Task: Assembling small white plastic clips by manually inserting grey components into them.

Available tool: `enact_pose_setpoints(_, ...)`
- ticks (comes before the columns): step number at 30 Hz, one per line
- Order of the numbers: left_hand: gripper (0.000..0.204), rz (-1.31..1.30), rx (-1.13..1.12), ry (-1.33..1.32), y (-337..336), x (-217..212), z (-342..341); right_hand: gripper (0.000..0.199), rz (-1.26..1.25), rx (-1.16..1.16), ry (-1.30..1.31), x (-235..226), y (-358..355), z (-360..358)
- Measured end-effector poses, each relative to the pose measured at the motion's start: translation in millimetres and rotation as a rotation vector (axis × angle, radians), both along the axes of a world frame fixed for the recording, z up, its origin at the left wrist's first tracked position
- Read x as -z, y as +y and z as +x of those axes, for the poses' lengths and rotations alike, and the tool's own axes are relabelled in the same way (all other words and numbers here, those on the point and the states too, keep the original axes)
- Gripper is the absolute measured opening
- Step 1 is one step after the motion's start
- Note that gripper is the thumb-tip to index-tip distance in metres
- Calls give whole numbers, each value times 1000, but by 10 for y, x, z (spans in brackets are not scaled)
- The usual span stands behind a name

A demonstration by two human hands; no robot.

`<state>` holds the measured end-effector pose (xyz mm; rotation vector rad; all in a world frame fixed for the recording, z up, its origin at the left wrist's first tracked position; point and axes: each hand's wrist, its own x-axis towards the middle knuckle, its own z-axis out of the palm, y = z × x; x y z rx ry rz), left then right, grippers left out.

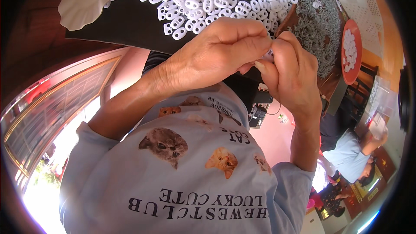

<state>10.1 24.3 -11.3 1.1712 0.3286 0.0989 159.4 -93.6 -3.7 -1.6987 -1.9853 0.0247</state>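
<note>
My left hand [223, 52] and my right hand [291, 67] meet in front of my chest, just off the near edge of the table. Between their fingertips is a small white plastic piece [269, 55], mostly hidden, which looks like one of the two-hole cord lock bodies. Fingers of both hands are closed in a pinch, thumbs pressed inward. Beyond them lies a big pile of white two-hole cord lock bodies [208, 4]. Right of the pile, small grey metal springs [318, 30] fill a brown tray-like area.
A red bowl [358, 67] of small white parts stands at the right. A white scalloped tray [84, 2] sits at the far left of the dark tabletop [117, 28]. A person in a light blue top [346, 154] and others are farther off at right.
</note>
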Motion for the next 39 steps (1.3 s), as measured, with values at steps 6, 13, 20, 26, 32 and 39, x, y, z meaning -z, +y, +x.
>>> enact_pose_setpoints(6, 25, -109, -82, 4, -57, -8, 5, 34, 57, 65, -10, 10, 17, -8)
enact_pose_setpoints(13, 25, -146, -80, 28, -75, -47, -5, 37, 66, 102, 27, 46, 8, -16)
enact_pose_setpoints(20, 20, -146, -80, -24, -102, -44, -45, 34, 31, 90, 41, 6, -7, -77)
enact_pose_setpoints(26, 20, -70, -92, 58, -176, -40, -76, 29, -119, 30, 48, -8, -80, -79)
enact_pose_setpoints(32, 20, 21, -104, 38, -162, -68, -82, 25, -191, -38, 191, -77, -54, -80)
enact_pose_setpoints(39, 20, -78, -95, 99, -189, -114, -121, 30, -54, -54, 214, -67, -47, -144)
